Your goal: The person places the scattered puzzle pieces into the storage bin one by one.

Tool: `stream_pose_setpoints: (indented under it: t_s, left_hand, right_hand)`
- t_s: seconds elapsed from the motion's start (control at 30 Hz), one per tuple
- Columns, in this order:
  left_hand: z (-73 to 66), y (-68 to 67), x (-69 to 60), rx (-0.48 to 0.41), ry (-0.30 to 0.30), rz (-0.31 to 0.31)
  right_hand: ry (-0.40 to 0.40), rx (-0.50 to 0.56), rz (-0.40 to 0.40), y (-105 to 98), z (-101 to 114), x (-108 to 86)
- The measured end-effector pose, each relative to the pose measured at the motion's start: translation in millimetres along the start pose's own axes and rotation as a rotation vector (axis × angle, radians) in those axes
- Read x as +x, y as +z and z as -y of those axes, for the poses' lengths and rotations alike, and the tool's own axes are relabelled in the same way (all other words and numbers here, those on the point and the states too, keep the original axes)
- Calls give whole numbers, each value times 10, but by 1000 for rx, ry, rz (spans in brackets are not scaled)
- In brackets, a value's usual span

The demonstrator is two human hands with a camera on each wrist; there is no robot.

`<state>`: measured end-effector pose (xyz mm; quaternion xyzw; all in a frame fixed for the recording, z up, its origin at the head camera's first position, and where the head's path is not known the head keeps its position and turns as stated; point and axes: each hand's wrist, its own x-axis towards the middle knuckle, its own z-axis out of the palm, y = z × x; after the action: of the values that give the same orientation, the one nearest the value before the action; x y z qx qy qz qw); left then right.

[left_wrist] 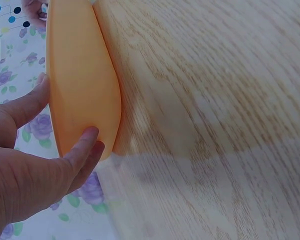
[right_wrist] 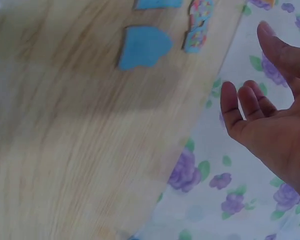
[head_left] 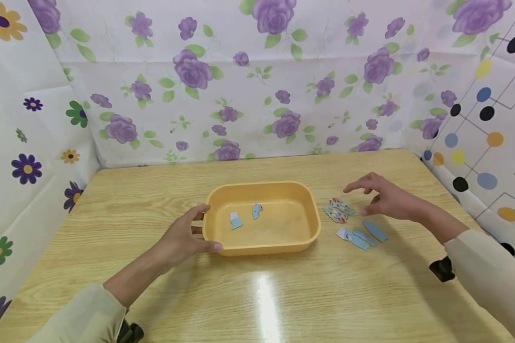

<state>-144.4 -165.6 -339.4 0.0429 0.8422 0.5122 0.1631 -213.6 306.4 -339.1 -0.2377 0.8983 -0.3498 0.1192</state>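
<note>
At far left, a white cloth printed with multicoloured flowers (head_left: pixel 27 169) was hung beside the wood-grained surface (head_left: pixel 133 200). The left forearm was covered by a beige sleeve (head_left: pixel 83 314), with a black device (head_left: pixel 130 332) seen at its cuff. The left end of a yellow-orange plastic tray (head_left: pixel 257 248) was held by the left hand (head_left: pixel 184 236), its thumb set at the near corner and its fingers against the outer wall. Inside the tray, on its floor, two small cutouts were seen: a white and light-blue piece (head_left: pixel 236 221) towards the left and a light-blue piece with a touch of red (head_left: pixel 256 211) just beside it. Right of the tray, brightly patterned pieces (head_left: pixel 337 216) were grouped on the surface, and nearer the person three narrow light-blue pieces (head_left: pixel 364 237) were laid close together. Above and just right of these groups, the right hand (head_left: pixel 384 196) was held with a wide grip, nothing grasped, its thumb spread from loosely bent fingers. At far right, a white cloth printed with coloured dots (head_left: pixel 493 138) was hung; along the back, one printed with purple roses (head_left: pixel 240 109).
</note>
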Motion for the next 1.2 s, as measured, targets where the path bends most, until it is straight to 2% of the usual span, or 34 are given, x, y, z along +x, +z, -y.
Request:
stream_pose_setpoints:
  t_s: [0.43, 0.7, 0.77, 1.0, 1.2]
  left_hand:
    - [1, -16, 9, 11, 7, 2]
    - [-11, -8, 15, 18, 11, 6]
    - [-13, -9, 12, 23, 11, 8]
    - [-15, -6, 8, 38, 12, 5]
    - [-18, -8, 13, 43, 10, 1]
  right_hand:
    - [32, -27, 115, -11, -310, -248]
    - [29, -1, 92, 4, -516, -380]
    - [12, 7, 77, 38, -551, -397]
    - [-115, -88, 18, 178, -655, -436]
    - [-196, -120, -41, 222, -701, -439]
